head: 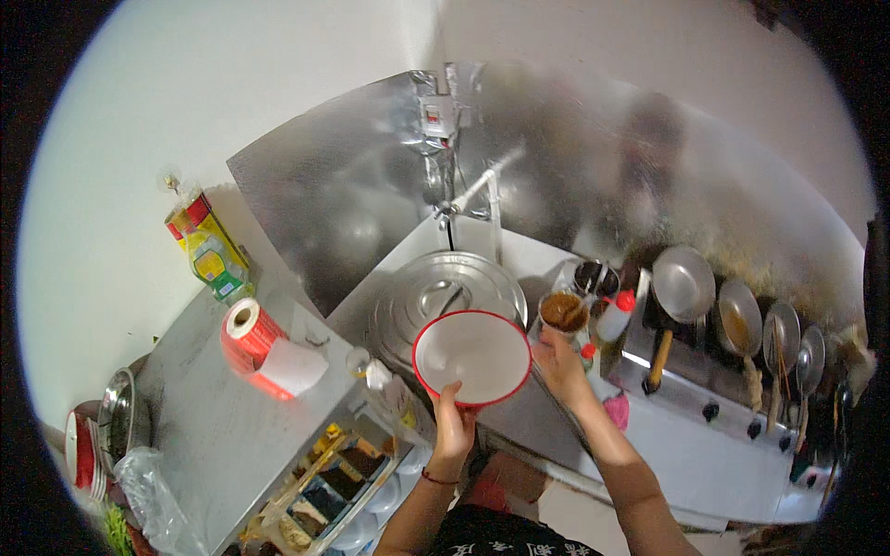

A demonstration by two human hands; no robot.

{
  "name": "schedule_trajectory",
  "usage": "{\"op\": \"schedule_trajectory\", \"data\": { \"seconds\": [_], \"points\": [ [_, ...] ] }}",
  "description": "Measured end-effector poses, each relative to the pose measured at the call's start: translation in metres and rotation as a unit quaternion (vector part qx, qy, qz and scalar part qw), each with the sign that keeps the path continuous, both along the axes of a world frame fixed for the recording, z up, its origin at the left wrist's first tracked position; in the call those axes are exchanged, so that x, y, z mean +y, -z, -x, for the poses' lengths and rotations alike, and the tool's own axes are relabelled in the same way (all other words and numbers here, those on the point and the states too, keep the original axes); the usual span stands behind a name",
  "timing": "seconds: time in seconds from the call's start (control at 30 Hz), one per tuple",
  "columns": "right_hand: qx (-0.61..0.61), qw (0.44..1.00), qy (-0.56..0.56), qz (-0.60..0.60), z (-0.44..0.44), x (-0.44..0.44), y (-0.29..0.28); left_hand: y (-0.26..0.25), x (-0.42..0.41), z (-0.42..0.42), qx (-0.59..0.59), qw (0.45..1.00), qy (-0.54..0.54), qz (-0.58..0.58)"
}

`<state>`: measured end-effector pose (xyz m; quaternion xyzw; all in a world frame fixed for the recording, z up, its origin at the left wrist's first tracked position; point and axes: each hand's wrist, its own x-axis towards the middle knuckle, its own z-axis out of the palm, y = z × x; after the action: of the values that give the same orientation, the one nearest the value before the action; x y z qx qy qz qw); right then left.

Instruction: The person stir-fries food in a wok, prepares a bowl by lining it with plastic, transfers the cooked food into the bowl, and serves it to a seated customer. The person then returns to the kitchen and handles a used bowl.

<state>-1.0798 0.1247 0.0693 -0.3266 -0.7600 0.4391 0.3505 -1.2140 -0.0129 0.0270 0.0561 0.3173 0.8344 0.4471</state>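
Observation:
My left hand [453, 420] grips the near rim of a white bowl with a red rim [473, 358], thumb over the edge; the inside looks bare. Just to the right, my right hand [558, 365] is at the near side of a container of brown sauce [564, 311] with a utensil in it; its fingers are partly hidden, so whether they grip it cannot be told. Behind the bowl stands a large metal pot with a lid [434, 285], and a ladle or similar utensil lies on the lid.
Several pans [683, 283] sit on the stove at right, beside red-capped squeeze bottles [615, 316]. A white faucet [495, 201] rises behind the pot. On the left counter [201, 410] are a red-and-white roll [257, 337], a bottle [215, 267] and a plastic bag [156, 497]. Ingredient trays [337, 486] lie below.

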Motion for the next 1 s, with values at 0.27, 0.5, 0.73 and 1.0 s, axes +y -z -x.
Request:
{"op": "schedule_trajectory", "data": {
  "seconds": [0.27,0.5,0.73,1.0],
  "points": [
    [-0.039,0.967,-0.056,-0.246,0.261,0.176,-0.013,0.024,0.152,0.115,-0.015,0.984,-0.176,0.029],
    [-0.097,0.948,-0.063,-0.297,0.358,0.257,0.010,0.044,0.231,0.172,-0.100,0.965,-0.244,0.021],
    [-0.093,0.968,-0.092,-0.215,0.357,0.273,0.014,0.052,0.245,0.209,-0.118,0.975,-0.186,-0.017],
    [-0.148,0.940,-0.292,-0.093,0.335,0.302,-0.014,0.049,0.252,0.213,-0.087,0.987,-0.128,-0.041]
  ]
}}
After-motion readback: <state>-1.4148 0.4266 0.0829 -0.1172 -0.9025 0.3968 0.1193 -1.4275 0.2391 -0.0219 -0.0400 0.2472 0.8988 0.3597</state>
